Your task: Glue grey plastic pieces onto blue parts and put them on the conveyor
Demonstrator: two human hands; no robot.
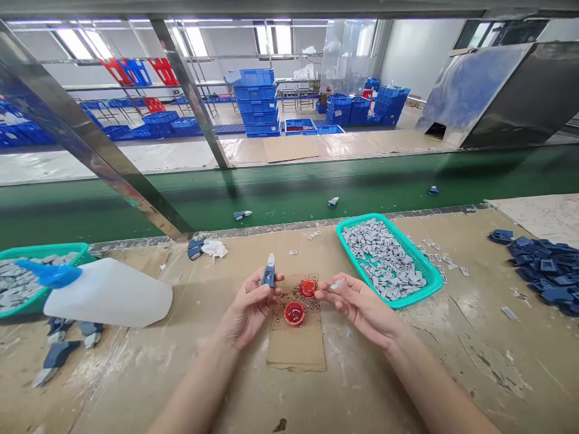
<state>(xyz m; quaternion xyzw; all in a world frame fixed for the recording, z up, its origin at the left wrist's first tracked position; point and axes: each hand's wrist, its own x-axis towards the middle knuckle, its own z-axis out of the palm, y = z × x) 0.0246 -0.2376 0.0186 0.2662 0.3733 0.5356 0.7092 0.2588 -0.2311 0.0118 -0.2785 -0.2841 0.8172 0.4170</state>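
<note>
Both pinched beside the cardboard (296, 355), my left hand (248, 305) grips a blue part (268, 277), right hand (364, 306) a grey tab (335, 284), likely mid-assembly, next needing alignment.

1. A head-worn camera looks forward and down across a workbench (353, 392) from the worker's own position.
2. Closest to the lens, the left hand (253, 304) and right hand (364, 304) appear just below mid-frame, forearms entering from the bottom edge.
3. Farther out, a green belt (289, 181) crosses the wide view from side to side.
4. Stacked blue crates (257, 102) and windows (283, 40) stand in the distant background, beneath a metal beam (289, 7) spanning the top edge.
</note>
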